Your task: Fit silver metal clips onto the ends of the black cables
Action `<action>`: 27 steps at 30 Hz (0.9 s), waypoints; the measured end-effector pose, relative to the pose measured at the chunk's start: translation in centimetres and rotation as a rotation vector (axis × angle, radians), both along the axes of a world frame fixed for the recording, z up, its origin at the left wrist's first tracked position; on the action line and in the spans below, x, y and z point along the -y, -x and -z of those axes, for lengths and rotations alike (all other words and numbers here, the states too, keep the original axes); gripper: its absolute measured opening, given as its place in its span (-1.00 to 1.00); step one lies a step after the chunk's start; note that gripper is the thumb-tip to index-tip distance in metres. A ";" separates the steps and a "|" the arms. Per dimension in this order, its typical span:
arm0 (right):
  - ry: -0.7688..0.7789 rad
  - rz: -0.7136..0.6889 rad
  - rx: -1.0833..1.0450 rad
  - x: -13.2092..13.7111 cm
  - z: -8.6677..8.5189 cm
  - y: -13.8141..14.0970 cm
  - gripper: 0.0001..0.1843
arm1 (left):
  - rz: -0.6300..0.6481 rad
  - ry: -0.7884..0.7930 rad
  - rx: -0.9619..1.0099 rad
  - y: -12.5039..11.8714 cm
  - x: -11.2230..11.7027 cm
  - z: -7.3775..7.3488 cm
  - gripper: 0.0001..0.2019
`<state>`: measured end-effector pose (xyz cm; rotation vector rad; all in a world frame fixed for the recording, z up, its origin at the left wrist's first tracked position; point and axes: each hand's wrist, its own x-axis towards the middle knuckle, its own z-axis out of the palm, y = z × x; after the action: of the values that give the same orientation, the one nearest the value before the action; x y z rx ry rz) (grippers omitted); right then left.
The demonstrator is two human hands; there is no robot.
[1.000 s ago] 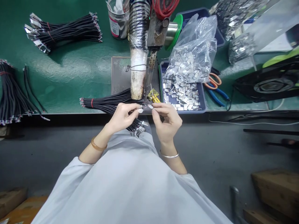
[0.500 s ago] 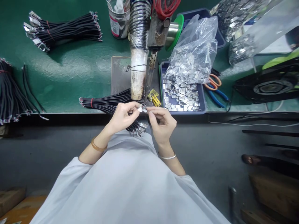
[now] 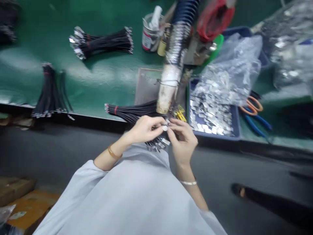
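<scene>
"Left hand [image 3: 146, 130] first: how is it set?"

"Thumb and fingers drawn nearly together, their tips against those of the right hand [image 3: 184, 139], which is bent in likewise. Blur hides what's between; I can't tell."

"And the surface?"

"A glossy green tabletop [image 3: 90, 93]. A flat grey plate [image 3: 146, 85] lies behind the hands, a white-ended hose [image 3: 167, 91] leaning over it. To the right, a blue tray [image 3: 236, 122] holds small silvery pieces [image 3: 212, 114]. Below is dark grey floor [image 3: 61, 147], with cardboard boxes [image 3: 17, 189] lower left."

"The cable bundle [image 3: 132, 110]?"

"Black, slim strands, a red tie [image 3: 115, 110] near the left end. It lies along the tabletop's front edge, partly behind the left hand; shiny metal ends [image 3: 157, 143] show below that hand."
</scene>
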<state>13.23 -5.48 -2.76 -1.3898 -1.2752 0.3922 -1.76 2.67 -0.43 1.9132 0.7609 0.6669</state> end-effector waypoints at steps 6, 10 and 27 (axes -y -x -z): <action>-0.034 0.021 0.123 -0.2 0.7 -0.4 -0.95 | -0.017 -0.032 -0.108 0.1 -0.1 0.4 -0.81; -0.127 0.182 0.176 0.2 -0.3 -0.3 -0.93 | -0.042 0.045 0.072 0.4 0.0 0.4 -0.83; -0.110 0.148 -0.020 0.4 -1.4 -0.8 -0.89 | -0.068 0.011 0.173 0.0 -0.6 0.6 -0.79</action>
<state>14.05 -5.88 -1.39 -1.3731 -1.1516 0.2307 -1.71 3.32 -0.99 1.7989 0.7211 0.8564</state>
